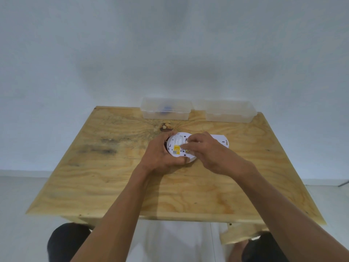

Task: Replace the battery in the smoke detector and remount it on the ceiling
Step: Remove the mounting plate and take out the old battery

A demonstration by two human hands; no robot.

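Note:
A round white smoke detector (176,143) lies back side up on the wooden table (105,186), showing a yellow label. My left hand (160,156) wraps around its left and near edge and holds it. My right hand (204,148) rests over the detector's right half, fingertips pressed at the battery bay; the battery itself is hidden under the fingers. A white mounting plate (221,139) lies flat just right of the detector, partly behind my right hand.
Two clear plastic boxes stand at the table's far edge against the wall: the left box (166,110) holds something blue, the right box (229,113) looks bare inside. My knees show below the near table edge.

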